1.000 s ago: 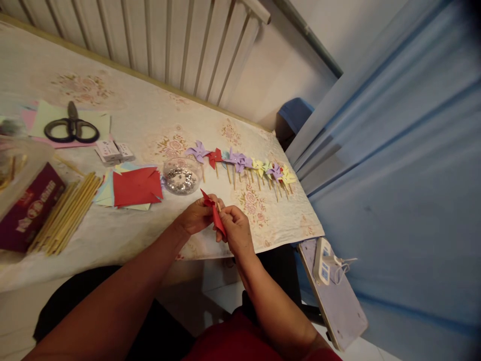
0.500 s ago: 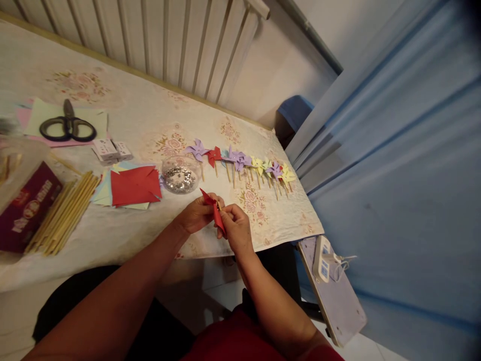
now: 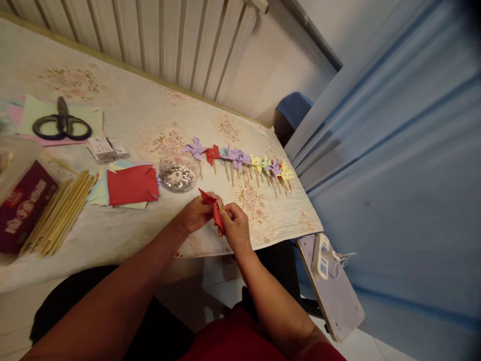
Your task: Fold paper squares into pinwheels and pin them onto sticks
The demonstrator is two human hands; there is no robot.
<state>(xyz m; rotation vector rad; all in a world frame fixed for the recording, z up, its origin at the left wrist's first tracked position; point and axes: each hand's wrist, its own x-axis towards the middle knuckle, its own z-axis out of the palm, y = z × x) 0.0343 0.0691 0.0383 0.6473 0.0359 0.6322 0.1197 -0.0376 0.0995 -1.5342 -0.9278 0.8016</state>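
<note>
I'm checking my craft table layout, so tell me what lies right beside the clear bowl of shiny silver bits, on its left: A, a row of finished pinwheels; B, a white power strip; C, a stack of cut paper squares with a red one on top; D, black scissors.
C: the stack of paper squares, red on top, lies just left of the clear bowl; the scissors lie farther back.

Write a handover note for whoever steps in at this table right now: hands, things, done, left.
Left hand and right hand together pinch a red paper pinwheel on its stick, above the table near its front edge.
Done: a row of finished pinwheels lies beyond the hands.
Left: red cut squares on a paper stack, the bundle of sticks, and a clear bowl of silver bits.
Scissors lie far left.
</note>
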